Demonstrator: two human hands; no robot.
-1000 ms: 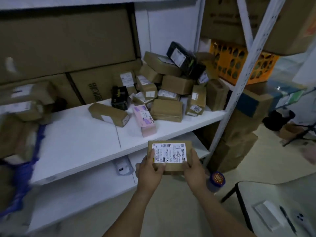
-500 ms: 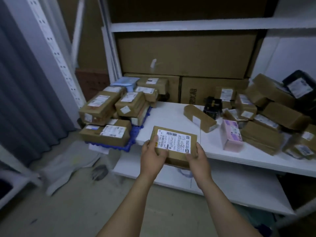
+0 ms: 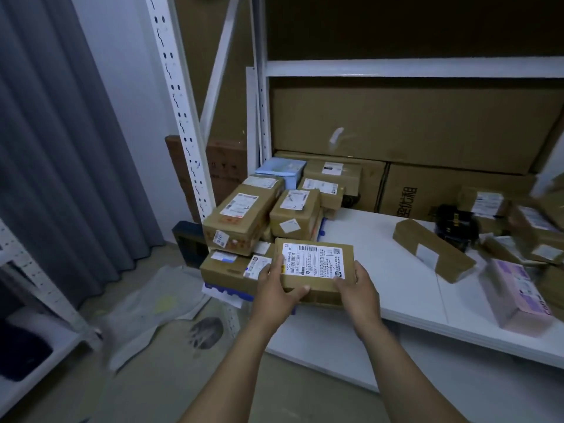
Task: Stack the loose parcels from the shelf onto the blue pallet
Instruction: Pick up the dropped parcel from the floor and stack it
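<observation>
A brown cardboard parcel (image 3: 317,283) with a white shipping label is held flat between both hands, just right of the stack. My left hand (image 3: 276,290) grips its left end and my right hand (image 3: 355,288) grips its right end. The blue pallet (image 3: 227,291) shows only as a blue edge under several stacked brown parcels (image 3: 241,221) at the shelf's left end. Loose parcels remain on the white shelf (image 3: 378,264): a long brown one (image 3: 433,250), a pink one (image 3: 515,293) and a heap at the far right (image 3: 531,227).
A white perforated upright (image 3: 180,108) stands left of the stack, with a grey curtain (image 3: 61,148) beyond. Large cardboard cartons (image 3: 412,126) line the back of the shelf. White plastic bags (image 3: 152,312) lie on the floor below. A lower shelf board (image 3: 335,361) juts out under the white shelf.
My view has swung left from the parcel heap to the pallet stack. Both hands have carried the labelled parcel leftward, close to the stacked parcels.
</observation>
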